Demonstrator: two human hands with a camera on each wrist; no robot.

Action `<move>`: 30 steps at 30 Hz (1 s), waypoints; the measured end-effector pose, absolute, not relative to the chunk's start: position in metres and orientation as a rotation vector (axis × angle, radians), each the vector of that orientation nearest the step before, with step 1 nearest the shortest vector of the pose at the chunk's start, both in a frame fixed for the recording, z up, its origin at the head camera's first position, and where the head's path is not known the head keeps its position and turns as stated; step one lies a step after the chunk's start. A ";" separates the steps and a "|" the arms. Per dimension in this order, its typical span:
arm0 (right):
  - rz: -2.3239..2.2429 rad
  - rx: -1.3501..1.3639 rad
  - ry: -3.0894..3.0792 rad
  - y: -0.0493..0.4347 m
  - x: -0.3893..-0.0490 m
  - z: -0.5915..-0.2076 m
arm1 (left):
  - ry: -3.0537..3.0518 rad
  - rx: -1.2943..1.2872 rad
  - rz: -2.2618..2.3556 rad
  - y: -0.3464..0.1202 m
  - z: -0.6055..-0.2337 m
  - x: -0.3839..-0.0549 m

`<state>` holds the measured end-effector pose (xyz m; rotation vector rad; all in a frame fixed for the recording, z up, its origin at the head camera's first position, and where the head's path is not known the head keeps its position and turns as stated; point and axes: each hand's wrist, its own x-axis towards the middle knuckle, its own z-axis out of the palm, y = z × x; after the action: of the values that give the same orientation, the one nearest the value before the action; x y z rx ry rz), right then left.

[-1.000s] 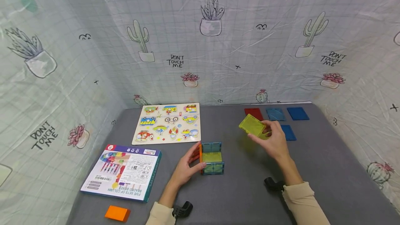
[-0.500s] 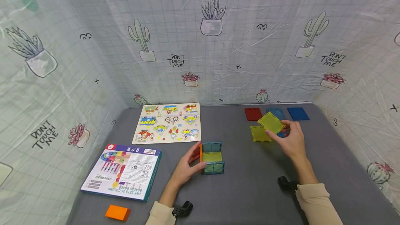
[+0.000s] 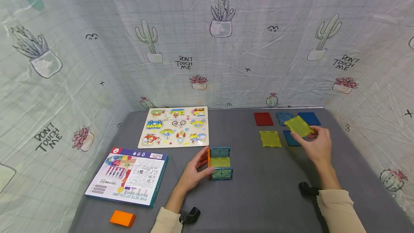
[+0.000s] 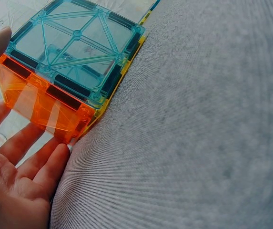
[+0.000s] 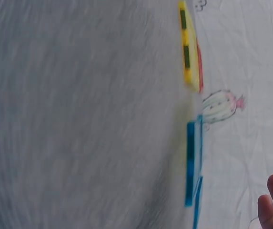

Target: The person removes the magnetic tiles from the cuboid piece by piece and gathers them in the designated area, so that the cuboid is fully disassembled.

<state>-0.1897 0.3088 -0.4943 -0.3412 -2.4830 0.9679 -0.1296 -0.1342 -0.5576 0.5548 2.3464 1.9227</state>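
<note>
My left hand (image 3: 191, 172) holds a small box of magnetic tiles (image 3: 220, 173) on the table, its thumb at the near corner and its fingers along the orange tile (image 4: 41, 102). Two clear blue tiles stand as the box's near and far walls, and a yellow tile (image 3: 220, 162) forms its floor. Its right side is without a wall. At the right, my right hand (image 3: 318, 146) pinches a yellow magnetic tile (image 3: 298, 126) by one corner, raised and tilted over the blue tiles. Only fingertips (image 5: 268, 212) of that hand show in the right wrist view.
Flat at the back right lie a red tile (image 3: 263, 119), a light blue tile (image 3: 282, 118), two darker blue tiles (image 3: 309, 118) and another yellow tile (image 3: 270, 138). To the left are a picture puzzle board (image 3: 174, 127), a boxed toy (image 3: 127, 177) and an orange block (image 3: 123, 218).
My right hand has moved to the right with the yellow tile, from over the other yellow tile to over the blue ones. The left hand has stayed at the box.
</note>
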 end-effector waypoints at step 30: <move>0.866 -0.774 -2.786 0.389 -0.193 -0.507 | 2.319 0.546 1.944 -0.134 -0.555 -0.130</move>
<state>-0.1934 0.3891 -0.5073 -0.7737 -2.7859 0.8656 -0.1296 -0.1336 -0.5554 0.5461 2.3192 1.9437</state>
